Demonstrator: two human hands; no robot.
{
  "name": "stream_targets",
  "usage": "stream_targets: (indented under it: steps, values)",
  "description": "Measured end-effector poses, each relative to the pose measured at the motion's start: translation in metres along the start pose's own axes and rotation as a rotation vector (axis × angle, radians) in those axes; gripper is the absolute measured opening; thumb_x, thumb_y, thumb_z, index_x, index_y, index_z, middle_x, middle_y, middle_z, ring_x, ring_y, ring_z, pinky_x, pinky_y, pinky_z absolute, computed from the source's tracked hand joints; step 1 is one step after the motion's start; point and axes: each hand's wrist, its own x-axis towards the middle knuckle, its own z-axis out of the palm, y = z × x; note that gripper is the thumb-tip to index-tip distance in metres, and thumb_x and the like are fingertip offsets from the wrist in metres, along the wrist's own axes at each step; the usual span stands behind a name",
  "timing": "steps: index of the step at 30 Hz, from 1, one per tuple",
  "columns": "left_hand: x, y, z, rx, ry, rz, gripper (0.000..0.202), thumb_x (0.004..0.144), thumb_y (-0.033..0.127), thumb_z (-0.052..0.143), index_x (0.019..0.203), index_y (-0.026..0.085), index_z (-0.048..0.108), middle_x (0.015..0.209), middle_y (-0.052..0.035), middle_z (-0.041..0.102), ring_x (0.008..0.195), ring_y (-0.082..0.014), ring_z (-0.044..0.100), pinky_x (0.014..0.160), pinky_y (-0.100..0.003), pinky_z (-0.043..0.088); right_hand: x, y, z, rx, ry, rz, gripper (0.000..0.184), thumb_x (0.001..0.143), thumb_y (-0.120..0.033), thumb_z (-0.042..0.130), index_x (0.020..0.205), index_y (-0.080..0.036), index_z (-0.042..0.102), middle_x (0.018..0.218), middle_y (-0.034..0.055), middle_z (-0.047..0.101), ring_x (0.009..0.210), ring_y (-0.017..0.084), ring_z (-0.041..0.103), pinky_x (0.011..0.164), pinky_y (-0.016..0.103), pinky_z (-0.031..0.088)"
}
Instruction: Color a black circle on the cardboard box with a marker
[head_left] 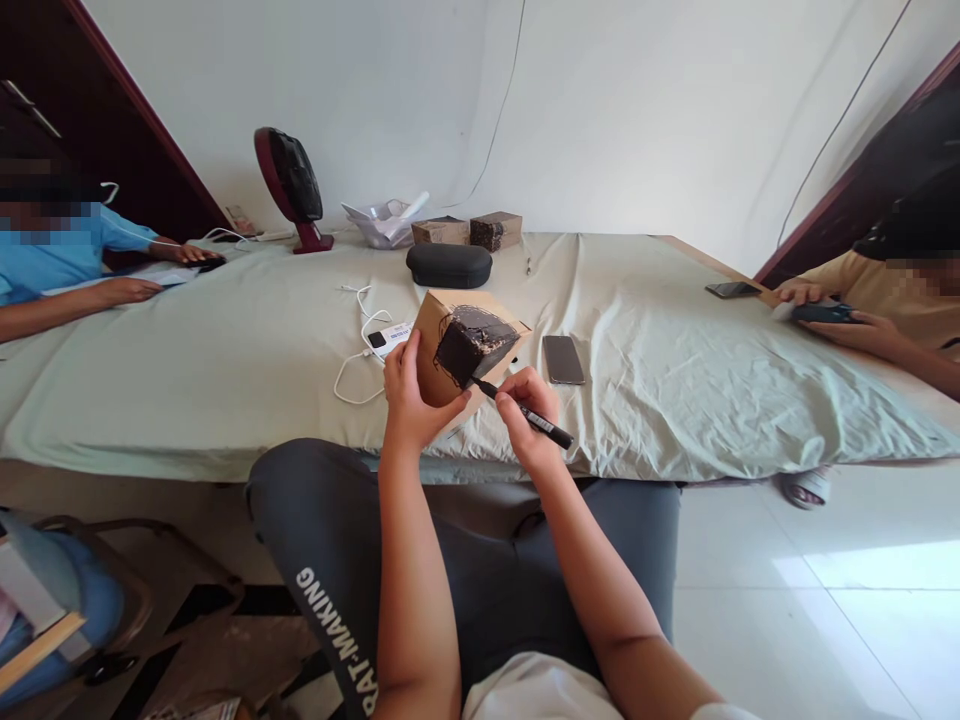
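Observation:
My left hand (417, 388) grips a small cardboard box (431, 325) from its left and lower side, tilting it so a corner faces me. Black ink covers a patch around that corner, with scribbled strokes at its border. A black marker pen (536, 420) is held in the closed fingers of my right hand (531, 405). Its tip meets the box at the lower edge of the inked patch. Behind the box, partly hidden, lie a white cable (352, 395) and a white card with a dark square device (377, 340). Right of the box lies a phone (563, 360).
A black zip case (448, 266) sits behind the box. Further back are two cardboard boxes (496, 230), a plastic bag (386, 225) and a fan (292, 185). One person (67, 250) sits at the left; another (900, 310) at the right. Cloth (675, 360) covers the table.

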Motion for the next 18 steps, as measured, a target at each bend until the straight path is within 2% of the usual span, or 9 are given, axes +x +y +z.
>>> stream_targets:
  steps: [3,7,10,15,18]
  values:
    - [-0.001,-0.003,-0.001,-0.013,0.0,0.008,0.113,0.073,0.039,0.091,0.167,0.032,0.03,0.155,-0.0163,0.043,0.154,-0.0386,0.04,0.128,-0.06,0.037,-0.001,-0.002,0.003,0.011,0.009,-0.033,0.014,0.094,-0.03,0.061,0.081,-0.025,0.058,0.064,-0.005,0.055,0.054,0.012,0.048,0.053,0.027,0.037]
    - [-0.002,-0.006,-0.005,-0.023,0.017,0.004,0.113,0.073,0.038,0.092,0.167,0.031,0.03,0.156,-0.017,0.043,0.154,-0.0382,0.042,0.127,-0.058,0.04,-0.003,-0.003,0.003,0.026,0.089,-0.091,0.01,0.095,-0.028,0.062,0.085,-0.024,0.061,0.07,-0.0037,0.058,0.058,0.012,0.051,0.055,0.027,0.04]
    - [-0.002,-0.013,-0.003,-0.029,0.027,-0.013,0.116,0.072,0.039,0.093,0.168,0.03,0.028,0.156,-0.018,0.044,0.154,-0.0381,0.042,0.127,-0.058,0.039,-0.003,0.0,0.0,0.032,0.12,-0.076,0.009,0.095,-0.03,0.064,0.088,-0.024,0.062,0.07,-0.0037,0.057,0.057,0.012,0.05,0.055,0.027,0.04]
    - [-0.006,-0.04,0.015,-0.119,0.049,-0.116,0.121,0.076,0.043,0.091,0.171,0.028,0.018,0.161,-0.0223,0.039,0.158,-0.0372,0.04,0.126,-0.058,0.041,0.005,0.014,-0.007,0.065,0.252,0.019,0.012,0.097,-0.035,0.066,0.092,-0.025,0.063,0.064,-0.0059,0.054,0.054,0.012,0.049,0.055,0.028,0.041]
    - [-0.008,-0.052,0.026,-0.196,-0.015,-0.171,0.114,0.081,0.042,0.086,0.171,0.027,0.018,0.17,-0.0227,0.033,0.161,-0.0363,0.037,0.127,-0.059,0.039,0.012,0.027,-0.015,0.038,0.325,0.043,0.011,0.096,-0.034,0.072,0.1,-0.025,0.069,0.072,-0.0044,0.064,0.054,0.011,0.053,0.057,0.028,0.043]
